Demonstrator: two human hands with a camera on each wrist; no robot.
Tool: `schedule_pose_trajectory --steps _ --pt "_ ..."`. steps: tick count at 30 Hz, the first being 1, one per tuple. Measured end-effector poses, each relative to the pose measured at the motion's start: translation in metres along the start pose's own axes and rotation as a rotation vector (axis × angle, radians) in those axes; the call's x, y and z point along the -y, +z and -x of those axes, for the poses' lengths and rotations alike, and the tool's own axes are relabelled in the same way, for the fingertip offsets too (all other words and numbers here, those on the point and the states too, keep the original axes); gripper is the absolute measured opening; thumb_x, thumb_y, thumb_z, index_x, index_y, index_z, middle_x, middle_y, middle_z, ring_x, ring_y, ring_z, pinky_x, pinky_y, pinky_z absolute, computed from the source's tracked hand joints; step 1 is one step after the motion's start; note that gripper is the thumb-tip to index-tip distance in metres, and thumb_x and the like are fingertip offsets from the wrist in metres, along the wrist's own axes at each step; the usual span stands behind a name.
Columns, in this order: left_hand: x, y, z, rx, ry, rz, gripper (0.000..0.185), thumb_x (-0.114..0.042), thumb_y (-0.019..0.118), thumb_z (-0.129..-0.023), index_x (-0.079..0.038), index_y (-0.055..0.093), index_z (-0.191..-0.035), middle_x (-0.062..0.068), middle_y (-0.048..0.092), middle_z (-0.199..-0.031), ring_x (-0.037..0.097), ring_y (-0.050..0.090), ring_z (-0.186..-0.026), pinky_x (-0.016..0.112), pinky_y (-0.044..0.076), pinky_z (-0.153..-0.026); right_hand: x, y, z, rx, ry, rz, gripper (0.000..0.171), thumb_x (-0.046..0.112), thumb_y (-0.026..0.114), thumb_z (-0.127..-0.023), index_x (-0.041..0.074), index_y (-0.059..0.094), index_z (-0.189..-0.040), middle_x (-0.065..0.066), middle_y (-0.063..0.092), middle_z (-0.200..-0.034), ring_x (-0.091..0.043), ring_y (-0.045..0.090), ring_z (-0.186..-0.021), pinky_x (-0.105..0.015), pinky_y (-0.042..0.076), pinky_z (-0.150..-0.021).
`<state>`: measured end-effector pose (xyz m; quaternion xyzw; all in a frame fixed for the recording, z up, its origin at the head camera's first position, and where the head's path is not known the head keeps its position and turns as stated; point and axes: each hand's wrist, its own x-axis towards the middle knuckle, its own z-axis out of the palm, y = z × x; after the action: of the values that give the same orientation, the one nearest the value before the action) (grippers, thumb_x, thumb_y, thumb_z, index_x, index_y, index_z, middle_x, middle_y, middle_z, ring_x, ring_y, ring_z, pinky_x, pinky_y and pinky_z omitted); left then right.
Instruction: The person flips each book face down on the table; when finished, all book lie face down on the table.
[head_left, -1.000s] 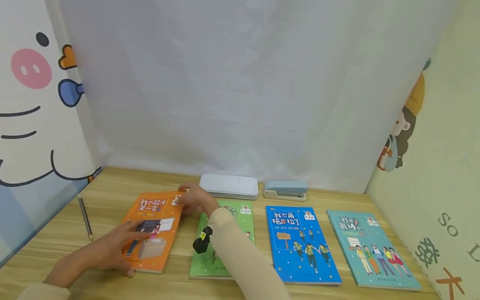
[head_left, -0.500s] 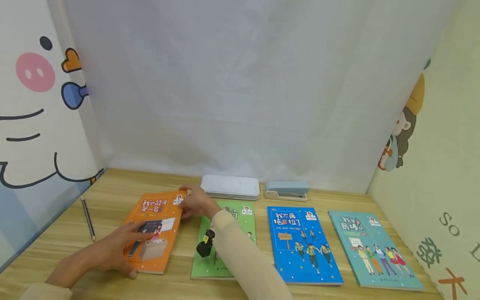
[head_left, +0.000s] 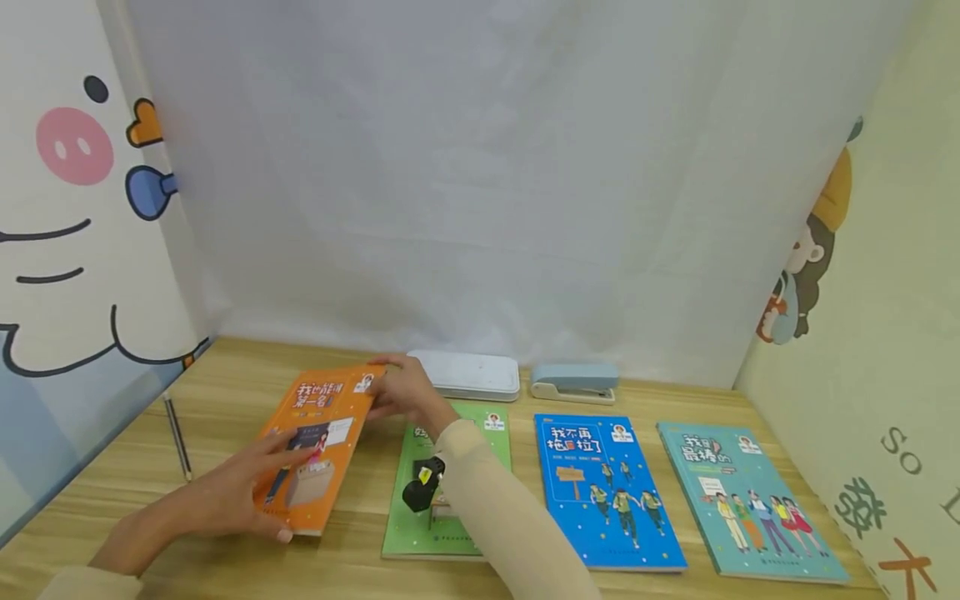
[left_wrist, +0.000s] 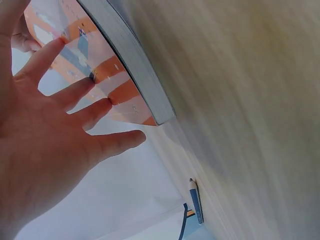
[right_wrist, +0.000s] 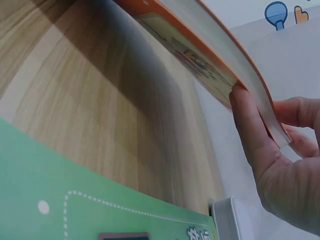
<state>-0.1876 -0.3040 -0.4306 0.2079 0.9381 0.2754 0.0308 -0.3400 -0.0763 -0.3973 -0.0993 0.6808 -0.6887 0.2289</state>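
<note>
I see my right hand (head_left: 405, 392) pinching the orange book's (head_left: 315, 446) far corner, thumb beneath, tipping that edge off the wooden table (head_left: 225, 375). My left hand (head_left: 225, 496), fingers spread flat, steadies the cover at seven o'clock. The green book (head_left: 442, 475) lies just beside at three o'clock.

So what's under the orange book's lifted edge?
Bare wooden table shows under the raised orange book, which the right hand pinches. Its lower left corner, under the left hand, is hidden.

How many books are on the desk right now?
4: orange book at left, gripped by the right hand with the left hand on it; green book; blue book; teal book rightmost.
</note>
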Motion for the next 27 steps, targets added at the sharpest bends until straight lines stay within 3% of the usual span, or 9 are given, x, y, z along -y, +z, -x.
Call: schedule_pose_trajectory --steps 7,12,18,24,27 --pt "-0.01 -0.003 -0.004 -0.086 0.01 -0.01 0.095 -0.047 0.09 -0.068 -0.016 0.048 -0.148 0.036 0.029 -0.155 0.065 0.031 -0.135 0.079 0.039 -0.091 0.016 -0.004 0.006 -0.002 -0.051 -0.131 0.053 -0.013 0.057 -0.083 0.002 0.057 -0.135 -0.03 0.07 -0.103 -0.043 0.073 -0.09 -0.042 0.063 -0.067" --pt "-0.02 -0.006 -0.008 -0.171 0.034 -0.056 0.106 -0.05 0.091 -0.064 -0.018 0.041 -0.152 0.034 0.029 -0.155 0.064 0.036 -0.133 0.076 0.042 -0.091 0.028 -0.007 0.009 -0.037 -0.067 -0.205 0.047 -0.013 0.058 -0.084 0.003 0.061 -0.128 -0.028 0.07 -0.108 -0.034 0.074 -0.081 -0.043 0.062 -0.071" --pt "-0.033 -0.012 -0.011 -0.286 0.045 -0.094 0.115 -0.053 0.091 -0.061 -0.027 0.032 -0.156 0.019 0.03 -0.16 0.055 0.037 -0.136 0.075 0.04 -0.095 0.041 -0.009 0.013 -0.089 -0.069 -0.284 0.044 -0.011 0.057 -0.085 0.003 0.06 -0.127 -0.027 0.069 -0.115 -0.03 0.073 -0.079 -0.04 0.063 -0.071" --pt "-0.047 -0.015 -0.013 -0.449 0.198 -0.226 0.104 -0.034 0.095 -0.062 -0.025 0.044 -0.151 0.014 0.047 -0.151 0.048 0.048 -0.13 0.065 0.046 -0.094 0.049 -0.01 0.014 -0.108 -0.045 -0.331 0.046 -0.01 0.057 -0.086 0.002 0.059 -0.13 -0.022 0.068 -0.109 -0.031 0.072 -0.083 -0.036 0.063 -0.068" --pt "-0.051 -0.015 -0.015 -0.517 0.283 -0.325 0.09 -0.038 0.089 -0.071 -0.024 0.047 -0.15 0.013 0.054 -0.145 0.045 0.055 -0.125 0.061 0.05 -0.092 0.052 -0.01 0.015 -0.124 -0.042 -0.344 0.041 -0.01 0.057 -0.087 0.004 0.062 -0.125 -0.02 0.067 -0.106 -0.029 0.071 -0.079 -0.036 0.063 -0.068"
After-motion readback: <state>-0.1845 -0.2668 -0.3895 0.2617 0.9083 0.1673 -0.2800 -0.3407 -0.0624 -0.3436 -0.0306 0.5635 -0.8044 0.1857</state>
